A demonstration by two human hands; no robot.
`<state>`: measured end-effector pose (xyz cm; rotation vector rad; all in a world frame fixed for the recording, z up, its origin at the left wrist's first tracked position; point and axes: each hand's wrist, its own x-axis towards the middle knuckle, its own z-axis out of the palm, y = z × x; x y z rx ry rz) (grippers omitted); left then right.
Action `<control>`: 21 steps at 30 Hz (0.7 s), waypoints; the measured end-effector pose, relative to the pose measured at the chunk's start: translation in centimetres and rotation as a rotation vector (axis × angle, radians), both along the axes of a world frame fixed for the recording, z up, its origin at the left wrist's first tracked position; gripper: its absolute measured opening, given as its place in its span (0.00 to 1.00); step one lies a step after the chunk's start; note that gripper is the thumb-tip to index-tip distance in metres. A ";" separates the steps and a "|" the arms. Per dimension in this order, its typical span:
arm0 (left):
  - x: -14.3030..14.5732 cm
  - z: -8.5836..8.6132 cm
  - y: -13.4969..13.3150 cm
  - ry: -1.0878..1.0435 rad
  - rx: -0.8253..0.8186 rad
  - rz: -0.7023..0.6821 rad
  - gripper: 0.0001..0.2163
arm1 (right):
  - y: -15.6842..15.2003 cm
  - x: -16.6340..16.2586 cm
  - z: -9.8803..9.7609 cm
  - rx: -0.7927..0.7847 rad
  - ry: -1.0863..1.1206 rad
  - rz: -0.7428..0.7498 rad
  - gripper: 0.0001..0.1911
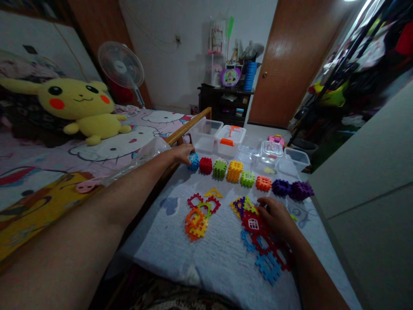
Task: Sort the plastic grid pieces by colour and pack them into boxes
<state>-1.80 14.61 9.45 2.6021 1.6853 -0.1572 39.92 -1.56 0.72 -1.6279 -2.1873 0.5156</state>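
My left hand (pixel 183 153) reaches far forward and its fingers close round a blue block cube (pixel 194 162) at the left end of a row of cubes: red (pixel 205 165), green (pixel 220 168), yellow (pixel 234 171), light green (pixel 247 178), orange (pixel 263 183) and two purple (pixel 292 189). My right hand (pixel 275 216) rests with bent fingers on a red window tile (pixel 253 224) among flat red and blue tiles (pixel 266 258). A pile of orange, yellow and red flat tiles (pixel 198 215) lies between the hands on the white quilted mat (pixel 213 254).
Clear plastic boxes (pixel 230 140) stand behind the cube row. A bed with a yellow plush toy (pixel 80 107) is at my left, a fan (pixel 121 66) beyond it. A grey panel (pixel 371 181) rises at the right. A wooden door (pixel 290 64) and a dark cabinet (pixel 224 103) are at the back.
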 end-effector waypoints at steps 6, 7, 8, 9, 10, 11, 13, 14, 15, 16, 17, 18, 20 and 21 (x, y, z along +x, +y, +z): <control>0.0 -0.1 0.3 -0.018 -0.047 0.009 0.25 | -0.1 -0.1 0.2 0.005 -0.001 -0.002 0.13; 0.0 0.0 0.4 -0.021 -0.055 0.008 0.24 | -0.1 -0.1 0.2 0.002 0.000 -0.002 0.13; 0.0 0.1 0.4 -0.024 -0.061 0.007 0.24 | -0.1 -0.1 0.3 0.001 0.002 -0.003 0.13; 0.0 0.1 0.5 -0.026 -0.069 0.007 0.24 | -0.2 -0.1 0.3 0.001 0.006 -0.005 0.13; 0.0 0.1 0.5 -0.028 -0.074 0.009 0.24 | -0.2 -0.1 0.3 0.003 0.009 -0.007 0.13; 0.0 0.2 0.7 -0.031 -0.079 0.011 0.25 | -0.2 -0.1 0.2 0.005 0.012 -0.011 0.14; 0.1 0.1 0.9 -0.036 -0.089 0.011 0.25 | -0.2 -0.1 0.2 0.011 0.015 -0.014 0.14; 0.1 0.1 1.0 -0.036 -0.094 0.011 0.25 | -0.2 -0.1 0.1 0.012 0.015 -0.014 0.14; 0.1 0.0 1.1 -0.035 -0.098 0.011 0.26 | -0.2 -0.1 0.1 0.012 0.014 -0.014 0.14; 0.1 -0.1 1.2 -0.033 -0.103 0.010 0.26 | -0.2 -0.1 0.1 0.009 0.013 -0.012 0.14; 0.1 -0.1 1.3 -0.031 -0.109 0.009 0.26 | -0.2 -0.1 0.1 0.005 0.012 -0.008 0.13; 0.1 -0.2 1.4 -0.032 -0.112 0.010 0.26 | -0.2 -0.1 0.1 0.001 0.011 -0.005 0.13; 0.0 -0.4 1.5 -0.040 -0.119 0.008 0.27 | -0.1 0.0 0.2 -0.011 0.006 -0.006 0.13; 0.0 -0.5 1.5 -0.043 -0.122 0.007 0.27 | -0.1 0.0 0.2 -0.015 0.004 -0.009 0.14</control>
